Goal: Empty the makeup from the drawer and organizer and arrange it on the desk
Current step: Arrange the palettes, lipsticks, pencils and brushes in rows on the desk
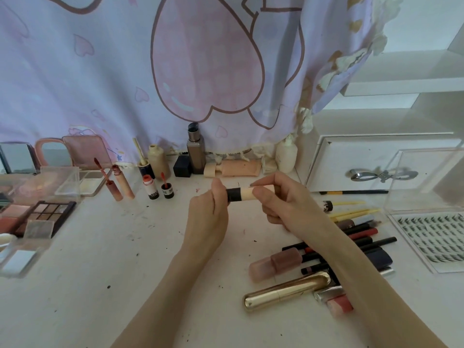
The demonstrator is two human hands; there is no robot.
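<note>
Holding a concealer tube point(244, 193) level above the desk's point(105, 259) middle: left hand point(209, 217) pinches its black cap, right hand point(281, 204) grips the peach barrel, likely to uncap. Pencils and lipsticks point(351, 237) crowd the right edge; the near-left stays free.

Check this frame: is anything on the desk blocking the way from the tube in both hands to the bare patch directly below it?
Nothing visible does. The left hand and right hand hold the tube above the desk, bare directly beneath. The pile of pencils and gold tube lie off to the right.
</note>
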